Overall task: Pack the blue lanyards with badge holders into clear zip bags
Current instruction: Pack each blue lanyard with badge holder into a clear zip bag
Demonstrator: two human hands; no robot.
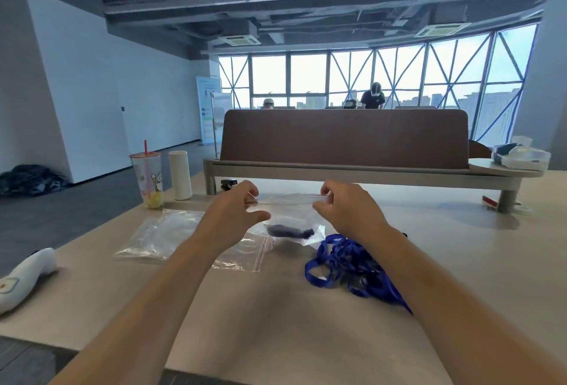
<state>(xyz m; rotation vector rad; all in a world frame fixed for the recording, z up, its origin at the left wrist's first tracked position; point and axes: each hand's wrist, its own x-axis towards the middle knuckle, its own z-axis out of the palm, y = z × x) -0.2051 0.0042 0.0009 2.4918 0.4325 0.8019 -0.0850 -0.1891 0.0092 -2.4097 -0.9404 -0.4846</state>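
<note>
Left hand: your left hand (236, 213) pinches the left end of the zip bag's top edge, fingers (249, 190) curled.
Right hand: your right hand (343, 209) pinches the other end the same way.
Zip bag: the zip bag (294, 205) hangs stretched between both hands over the table (276, 323), with a rolled lanyard (288, 230) at its bottom.
Loose lanyards: the blue heap (346, 265) lies on the table beside your right wrist.
Spare bags: the spare bags (165, 237) lie flat under your left forearm.
Far left: a cup (148, 182) and a white bottle (180, 174) stand side by side.

Bright windows (368, 78), brown divider (343, 139)
</note>
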